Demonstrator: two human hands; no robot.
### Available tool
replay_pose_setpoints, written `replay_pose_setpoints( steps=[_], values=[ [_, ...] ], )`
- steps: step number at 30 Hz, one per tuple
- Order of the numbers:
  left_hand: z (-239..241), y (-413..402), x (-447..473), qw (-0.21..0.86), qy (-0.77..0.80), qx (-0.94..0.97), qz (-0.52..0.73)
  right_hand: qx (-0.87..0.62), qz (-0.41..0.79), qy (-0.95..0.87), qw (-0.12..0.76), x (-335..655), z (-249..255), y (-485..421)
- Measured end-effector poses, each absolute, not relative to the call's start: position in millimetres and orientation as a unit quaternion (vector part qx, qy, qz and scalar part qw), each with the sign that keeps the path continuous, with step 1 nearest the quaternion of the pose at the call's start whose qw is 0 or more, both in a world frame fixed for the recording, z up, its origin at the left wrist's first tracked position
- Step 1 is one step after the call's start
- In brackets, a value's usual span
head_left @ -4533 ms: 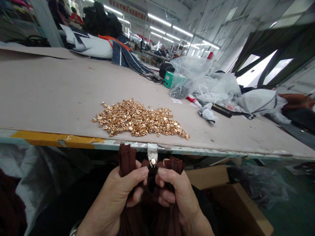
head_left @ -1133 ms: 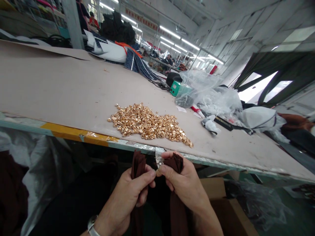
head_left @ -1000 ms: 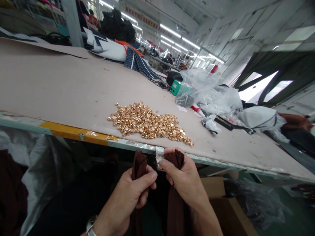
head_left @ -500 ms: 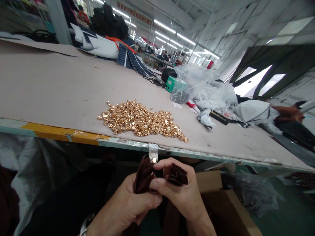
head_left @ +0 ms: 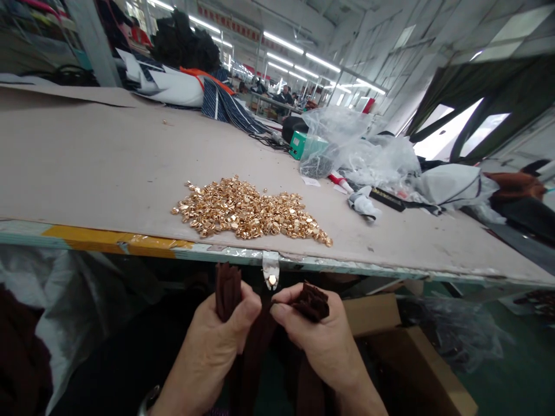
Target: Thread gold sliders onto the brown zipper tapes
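Below the table's front edge, my left hand [head_left: 219,341] is closed round a bundle of dark brown strips [head_left: 228,282] whose ends stick up above my thumb. My right hand [head_left: 316,341] pinches another bunch of the same brown strips [head_left: 311,301], their ends folded over my fingers. Between and just above the two hands a small metal clip [head_left: 270,270] with a gold-coloured stud hangs from the table edge. A heap of small gold metal pieces [head_left: 249,211] lies on the table just beyond the clip.
The table [head_left: 87,167] is covered with brown board; yellow tape [head_left: 108,242] runs along its edge. Clear plastic bags [head_left: 355,150], a green box [head_left: 299,144] and cloth lie at the far right. A cardboard box [head_left: 411,352] stands on the floor at my right.
My hands have drawn apart a little and dropped below the clip. My right hand's fingers, which were up at the clip a second ago, now hold the folded strip ends lower down.
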State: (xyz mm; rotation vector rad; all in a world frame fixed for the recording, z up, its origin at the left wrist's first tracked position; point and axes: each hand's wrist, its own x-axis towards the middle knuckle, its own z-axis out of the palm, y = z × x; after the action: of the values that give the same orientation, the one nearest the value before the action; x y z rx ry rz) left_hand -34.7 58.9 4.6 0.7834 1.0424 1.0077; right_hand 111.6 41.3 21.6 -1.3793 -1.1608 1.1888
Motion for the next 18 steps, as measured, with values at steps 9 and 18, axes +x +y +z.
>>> replay_pose_setpoints(
  steps=[9,18],
  values=[
    [1,53,-31,0.749,0.437,0.297,0.4,-0.441,0.24,-0.727,0.468,121,17,42],
    [-3,57,-28,0.769,0.442,0.234,0.399,-0.379,0.215,-0.762,0.479,118,15,35]
  ],
)
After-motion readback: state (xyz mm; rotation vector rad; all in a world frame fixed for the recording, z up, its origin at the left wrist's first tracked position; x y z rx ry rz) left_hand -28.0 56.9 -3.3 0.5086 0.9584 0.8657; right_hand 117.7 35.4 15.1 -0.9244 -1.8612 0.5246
